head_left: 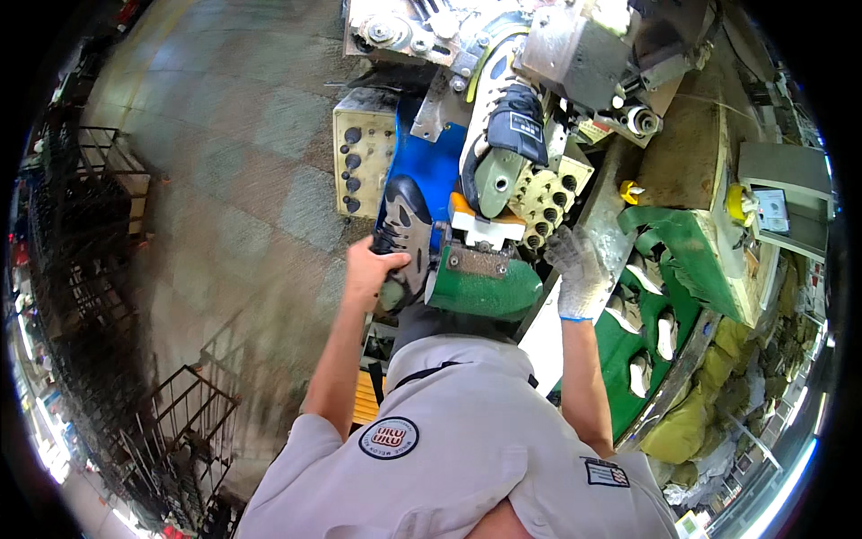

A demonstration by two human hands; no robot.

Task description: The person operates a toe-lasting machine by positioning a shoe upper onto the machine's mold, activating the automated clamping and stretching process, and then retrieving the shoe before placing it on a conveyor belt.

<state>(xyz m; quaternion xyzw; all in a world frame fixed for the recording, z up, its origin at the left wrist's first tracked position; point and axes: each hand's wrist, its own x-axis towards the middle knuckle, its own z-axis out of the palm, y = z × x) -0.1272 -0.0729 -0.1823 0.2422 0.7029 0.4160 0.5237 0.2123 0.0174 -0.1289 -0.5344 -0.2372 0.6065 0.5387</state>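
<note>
My bare left hand (370,271) grips a beige and black shoe (409,232) by its side near the heel, the thumb lying across it. The toe of this shoe points away from me, and a greenish last shows at its heel opening. Ahead, a second shoe (494,99) sits clamped in the machine (575,49), with the green last (496,182) in it facing me. My right hand (579,272), in a pale work glove with a blue cuff, is beside the knobbed control panel (549,205). Its fingers look outstretched and hold nothing visible.
A green padded roller (485,289) stands before my waist, below an orange and white support (485,225). Another knobbed box (364,153) is on the left. To the right, several shoes lie on a green conveyor (678,301). Metal racks (184,422) stand at lower left.
</note>
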